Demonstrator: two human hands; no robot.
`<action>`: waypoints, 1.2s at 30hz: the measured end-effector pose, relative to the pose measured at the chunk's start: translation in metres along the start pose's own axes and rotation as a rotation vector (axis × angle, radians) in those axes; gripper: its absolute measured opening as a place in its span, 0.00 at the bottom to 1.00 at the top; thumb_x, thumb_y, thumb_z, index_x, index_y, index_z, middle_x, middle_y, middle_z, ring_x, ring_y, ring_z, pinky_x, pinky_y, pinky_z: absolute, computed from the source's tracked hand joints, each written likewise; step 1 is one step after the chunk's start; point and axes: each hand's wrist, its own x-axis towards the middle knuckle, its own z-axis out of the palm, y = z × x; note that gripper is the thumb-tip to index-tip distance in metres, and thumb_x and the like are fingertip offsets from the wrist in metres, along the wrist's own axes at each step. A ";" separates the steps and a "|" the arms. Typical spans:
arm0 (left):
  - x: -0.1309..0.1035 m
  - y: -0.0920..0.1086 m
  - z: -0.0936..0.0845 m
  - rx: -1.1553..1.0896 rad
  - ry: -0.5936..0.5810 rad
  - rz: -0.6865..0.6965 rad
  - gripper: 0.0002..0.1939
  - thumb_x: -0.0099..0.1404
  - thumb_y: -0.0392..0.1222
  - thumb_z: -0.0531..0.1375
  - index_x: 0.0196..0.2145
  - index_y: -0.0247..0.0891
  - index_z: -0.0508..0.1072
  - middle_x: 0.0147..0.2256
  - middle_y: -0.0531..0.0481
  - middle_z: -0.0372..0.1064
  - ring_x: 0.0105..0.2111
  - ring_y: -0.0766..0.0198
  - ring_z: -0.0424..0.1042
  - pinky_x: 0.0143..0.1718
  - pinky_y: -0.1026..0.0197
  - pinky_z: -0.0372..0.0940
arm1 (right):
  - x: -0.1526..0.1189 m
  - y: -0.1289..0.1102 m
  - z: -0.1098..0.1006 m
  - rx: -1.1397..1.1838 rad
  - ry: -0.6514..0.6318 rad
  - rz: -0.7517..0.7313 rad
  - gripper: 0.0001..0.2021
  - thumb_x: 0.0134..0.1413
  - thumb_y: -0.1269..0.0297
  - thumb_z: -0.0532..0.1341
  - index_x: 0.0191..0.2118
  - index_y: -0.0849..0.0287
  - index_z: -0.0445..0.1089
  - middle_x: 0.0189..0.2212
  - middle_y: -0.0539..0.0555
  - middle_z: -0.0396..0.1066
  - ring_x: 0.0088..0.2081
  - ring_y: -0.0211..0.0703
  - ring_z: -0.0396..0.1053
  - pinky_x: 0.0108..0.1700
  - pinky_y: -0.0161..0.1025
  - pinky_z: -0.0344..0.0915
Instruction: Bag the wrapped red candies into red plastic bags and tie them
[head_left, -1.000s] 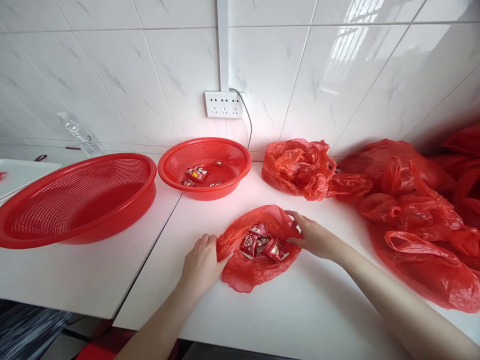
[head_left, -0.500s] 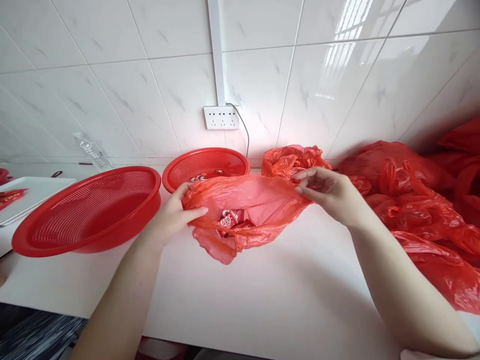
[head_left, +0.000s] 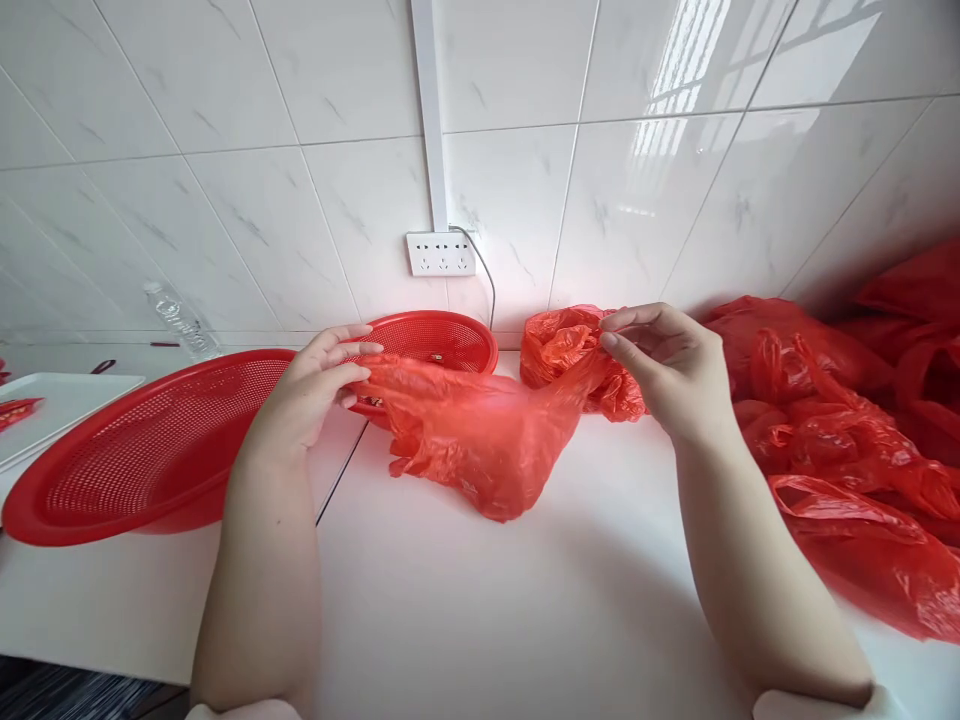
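Observation:
A thin red plastic bag [head_left: 487, 430] hangs between my hands above the white table, its bottom sagging in the middle. My right hand [head_left: 667, 370] pinches its upper right corner between thumb and fingers. At the left end, my left hand [head_left: 315, 380] has the bag's edge by the thumb and fingertips, with the other fingers fairly straight. The bag's mouth is turned out of sight, so what lies inside is hidden. Right behind the bag stands a round red plastic basket [head_left: 457, 330], partly covered, with a few small wrapped pieces in it.
A larger red basket [head_left: 180, 450] stands left, partly behind my left forearm. A crumpled red bag [head_left: 559, 340] lies by the wall, and several filled red bags [head_left: 847, 430] are heaped at right. A white tray [head_left: 67, 395], clear bottle [head_left: 180, 320] and wall socket [head_left: 442, 255] are farther back.
Both hands have lifted slightly, and the bag's mouth has tipped away from me. The small red packets seen inside it are now hidden. My left hand has moved left, its fingers more extended.

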 end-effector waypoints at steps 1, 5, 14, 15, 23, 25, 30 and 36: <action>0.002 -0.003 -0.003 0.051 0.003 -0.008 0.23 0.54 0.40 0.63 0.49 0.46 0.71 0.50 0.46 0.70 0.35 0.62 0.72 0.24 0.65 0.63 | 0.000 -0.001 -0.001 -0.044 -0.041 -0.011 0.11 0.57 0.56 0.62 0.42 0.54 0.71 0.40 0.55 0.74 0.41 0.46 0.73 0.43 0.45 0.72; -0.002 -0.002 -0.005 0.382 0.087 0.012 0.19 0.58 0.51 0.63 0.48 0.50 0.72 0.52 0.48 0.69 0.50 0.52 0.68 0.43 0.55 0.67 | -0.004 -0.012 0.006 -0.324 -0.145 -0.249 0.17 0.60 0.55 0.58 0.54 0.49 0.66 0.58 0.57 0.63 0.59 0.55 0.62 0.57 0.58 0.62; -0.066 0.042 0.047 0.162 -0.290 0.675 0.19 0.56 0.56 0.64 0.43 0.45 0.76 0.41 0.47 0.75 0.44 0.52 0.73 0.46 0.50 0.68 | -0.045 -0.039 0.030 -0.674 -0.265 -0.819 0.34 0.55 0.58 0.65 0.58 0.15 0.50 0.60 0.33 0.59 0.66 0.52 0.50 0.66 0.63 0.42; -0.072 0.044 0.052 0.170 -0.357 0.707 0.20 0.54 0.54 0.67 0.43 0.46 0.76 0.39 0.48 0.76 0.42 0.52 0.73 0.45 0.50 0.68 | -0.048 -0.039 0.030 -0.650 -0.301 -0.819 0.34 0.54 0.57 0.66 0.58 0.15 0.49 0.59 0.32 0.61 0.65 0.52 0.51 0.66 0.62 0.43; -0.087 0.037 0.072 0.073 -0.353 0.666 0.11 0.55 0.41 0.67 0.38 0.47 0.74 0.33 0.52 0.76 0.32 0.59 0.73 0.37 0.55 0.70 | -0.048 -0.037 0.022 -0.612 -0.280 -1.051 0.33 0.51 0.62 0.68 0.57 0.22 0.57 0.59 0.30 0.60 0.67 0.47 0.48 0.70 0.56 0.39; -0.088 0.035 0.074 0.041 -0.337 0.663 0.13 0.54 0.40 0.68 0.38 0.47 0.73 0.32 0.52 0.75 0.32 0.60 0.73 0.36 0.55 0.70 | -0.048 -0.037 0.021 -0.562 -0.373 -0.991 0.36 0.50 0.63 0.69 0.58 0.20 0.55 0.60 0.30 0.59 0.66 0.47 0.48 0.69 0.53 0.45; -0.091 0.033 0.074 0.012 -0.294 0.662 0.19 0.48 0.35 0.71 0.35 0.45 0.69 0.30 0.55 0.70 0.33 0.62 0.71 0.39 0.55 0.68 | -0.049 -0.038 0.020 -0.490 -0.465 -0.924 0.36 0.52 0.66 0.68 0.57 0.18 0.54 0.58 0.28 0.60 0.65 0.47 0.52 0.68 0.51 0.50; -0.093 0.034 0.074 -0.116 -0.327 0.586 0.19 0.50 0.33 0.70 0.34 0.46 0.66 0.29 0.56 0.68 0.30 0.64 0.71 0.32 0.59 0.69 | -0.049 -0.039 0.019 -0.356 -0.417 -0.889 0.33 0.51 0.71 0.67 0.52 0.19 0.61 0.55 0.28 0.64 0.63 0.45 0.57 0.67 0.50 0.51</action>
